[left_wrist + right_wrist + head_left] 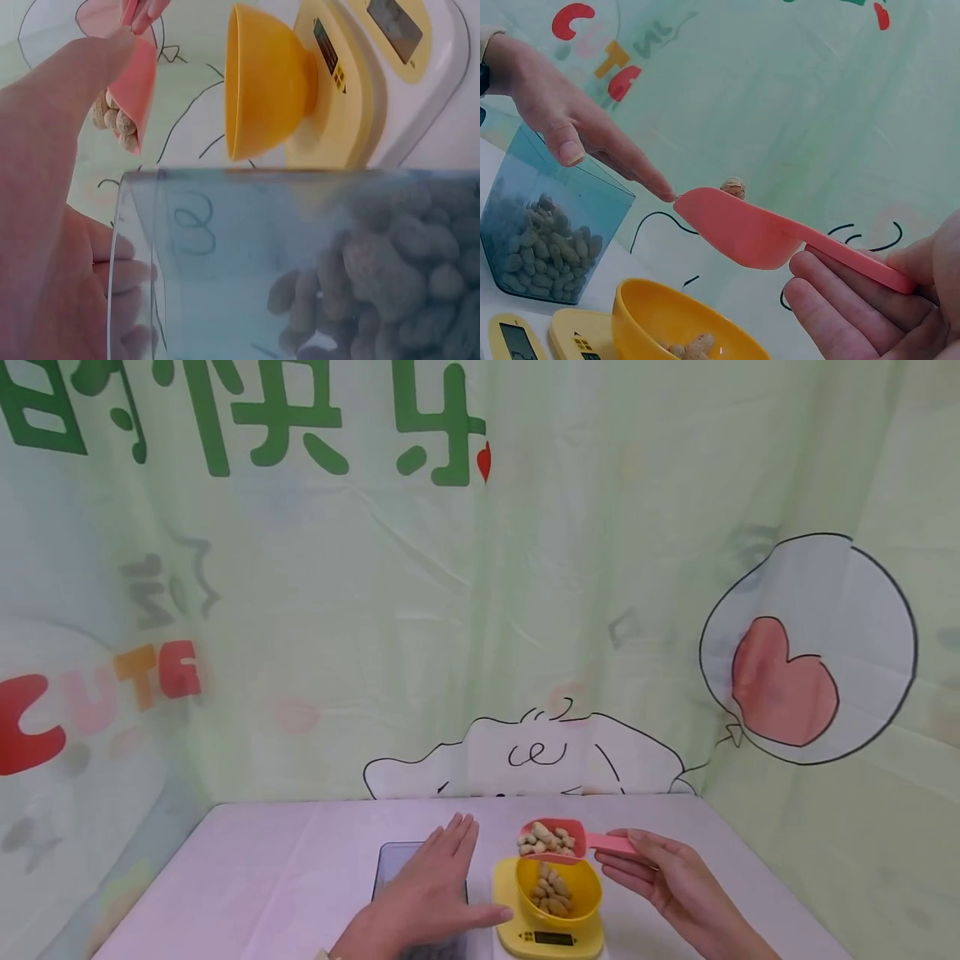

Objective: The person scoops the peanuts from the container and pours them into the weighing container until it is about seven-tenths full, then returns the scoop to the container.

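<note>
My right hand [678, 881] pinches the handle of a pink scoop [742, 236], which carries several unshelled peanuts [546, 841]. In the head view the scoop overlaps the far rim of a yellow bowl [596, 893]; the right wrist view puts it above that bowl. More peanuts [553, 893] lie in the bowl, which sits on a yellow kitchen scale [510, 935]. Held flat with straight fingers, my left hand [431, 893] is over a clear bluish box [604, 180]. A heap of peanuts [551, 251] fills the box's lower part.
Beside the scale's near end, a white device with a yellow panel and a dark display [396, 28] shows in the left wrist view. A pale cloth covers the table [285, 868]. Behind it hangs a printed curtain [337, 610] with letters and cartoons.
</note>
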Demonstrator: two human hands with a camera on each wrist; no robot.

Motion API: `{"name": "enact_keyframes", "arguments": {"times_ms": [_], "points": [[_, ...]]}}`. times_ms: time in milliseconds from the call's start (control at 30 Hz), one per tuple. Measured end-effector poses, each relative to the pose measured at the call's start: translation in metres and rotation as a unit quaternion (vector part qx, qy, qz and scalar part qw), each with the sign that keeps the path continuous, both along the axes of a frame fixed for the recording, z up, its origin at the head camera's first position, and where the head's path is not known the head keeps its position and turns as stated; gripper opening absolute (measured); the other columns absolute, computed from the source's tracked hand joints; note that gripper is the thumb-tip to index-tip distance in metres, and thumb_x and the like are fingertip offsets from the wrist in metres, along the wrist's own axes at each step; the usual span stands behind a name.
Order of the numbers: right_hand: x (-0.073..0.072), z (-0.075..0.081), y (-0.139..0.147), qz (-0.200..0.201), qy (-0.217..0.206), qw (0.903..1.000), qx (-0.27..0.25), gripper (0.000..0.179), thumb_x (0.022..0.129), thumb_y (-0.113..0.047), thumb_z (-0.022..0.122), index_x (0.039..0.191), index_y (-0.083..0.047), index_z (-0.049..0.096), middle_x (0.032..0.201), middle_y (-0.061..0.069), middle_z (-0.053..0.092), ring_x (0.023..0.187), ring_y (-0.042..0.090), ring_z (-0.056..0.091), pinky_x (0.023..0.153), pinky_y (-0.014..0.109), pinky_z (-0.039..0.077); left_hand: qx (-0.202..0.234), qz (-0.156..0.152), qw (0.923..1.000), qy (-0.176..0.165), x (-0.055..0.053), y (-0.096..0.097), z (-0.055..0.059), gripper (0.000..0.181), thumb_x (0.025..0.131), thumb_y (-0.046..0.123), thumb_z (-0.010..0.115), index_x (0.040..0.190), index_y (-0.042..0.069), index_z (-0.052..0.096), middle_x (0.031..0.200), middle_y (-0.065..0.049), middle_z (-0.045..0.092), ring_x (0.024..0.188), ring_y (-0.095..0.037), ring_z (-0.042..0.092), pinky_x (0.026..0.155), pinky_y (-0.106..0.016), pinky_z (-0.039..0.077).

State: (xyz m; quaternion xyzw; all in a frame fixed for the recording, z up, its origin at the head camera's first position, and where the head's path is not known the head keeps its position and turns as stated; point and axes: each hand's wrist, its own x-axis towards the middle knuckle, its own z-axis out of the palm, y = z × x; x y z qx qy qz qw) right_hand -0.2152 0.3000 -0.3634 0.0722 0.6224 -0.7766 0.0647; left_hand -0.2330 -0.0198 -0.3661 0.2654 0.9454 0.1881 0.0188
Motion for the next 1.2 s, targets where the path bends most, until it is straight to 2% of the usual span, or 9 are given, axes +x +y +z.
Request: {"name": "enact_keyframes", "arguments": {"times_ms": [133, 333, 533, 900, 1033, 1200], "points": [[0.001, -0.001, 0.005, -0.009, 0.000, 0.9999, 0.008, 0.048, 0.107, -0.022, 0.045, 0.145, 0.007, 0.038, 0.111, 0.009, 0.074, 0.104, 0.027, 0.072, 0.095, 0.042, 0.056, -0.009, -0.012, 0.9999, -0.001, -0.001, 0.010, 0.000, 0.109, 0.081, 0.082, 0.051, 0.157, 0.008, 0.026, 0.166, -0.006, 0.023, 0.154, -0.022, 0.021, 0.124, -0.046, 0.023], [0.002, -0.002, 0.013, -0.015, -0.005, 0.9999, 0.000, 0.042, 0.106, -0.025, 0.046, 0.139, 0.002, 0.047, 0.110, 0.007, 0.074, 0.104, 0.026, 0.072, 0.095, 0.041, 0.056, -0.028, -0.034, 0.9990, 0.000, -0.003, 0.026, -0.001, 0.106, 0.082, 0.083, 0.046, 0.157, 0.010, 0.027, 0.165, -0.005, 0.023, 0.154, -0.020, 0.021, 0.124, -0.045, 0.024], [0.004, -0.001, 0.019, -0.026, -0.008, 0.9996, -0.002, 0.041, 0.106, -0.026, 0.047, 0.137, 0.001, 0.051, 0.111, 0.007, 0.074, 0.106, 0.026, 0.072, 0.097, 0.043, 0.054, -0.047, -0.035, 0.9983, 0.006, -0.008, 0.043, -0.003, 0.100, 0.083, 0.078, 0.051, 0.157, 0.014, 0.029, 0.165, -0.001, 0.025, 0.153, -0.019, 0.022, 0.123, -0.045, 0.026], [0.007, -0.004, 0.029, -0.033, -0.015, 0.9993, -0.001, 0.035, 0.107, -0.024, 0.044, 0.131, -0.002, 0.057, 0.109, 0.008, 0.074, 0.106, 0.028, 0.072, 0.095, 0.043, 0.055, -0.102, -0.039, 0.9924, 0.057, -0.018, 0.061, -0.012, 0.096, 0.085, 0.079, 0.047, 0.153, 0.013, 0.037, 0.160, 0.000, 0.037, 0.150, -0.018, 0.031, 0.124, -0.044, 0.026], [0.008, -0.007, 0.032, -0.037, -0.016, 0.9992, 0.007, 0.036, 0.107, -0.024, 0.045, 0.131, -0.001, 0.056, 0.109, 0.008, 0.074, 0.104, 0.027, 0.072, 0.096, 0.043, 0.054, -0.115, -0.035, 0.9912, 0.054, -0.020, 0.066, -0.013, 0.095, 0.082, 0.081, 0.047, 0.150, 0.014, 0.043, 0.156, 0.000, 0.044, 0.147, -0.018, 0.037, 0.124, -0.044, 0.026], [0.008, -0.009, 0.032, -0.049, -0.016, 0.9979, 0.040, 0.042, 0.107, -0.023, 0.043, 0.138, 0.006, 0.047, 0.109, 0.010, 0.074, 0.103, 0.029, 0.073, 0.092, 0.042, 0.057, -0.143, -0.024, 0.9883, 0.048, -0.021, 0.070, -0.015, 0.095, 0.080, 0.084, 0.048, 0.145, 0.015, 0.049, 0.150, 0.001, 0.050, 0.144, -0.018, 0.040, 0.124, -0.044, 0.026]]}}
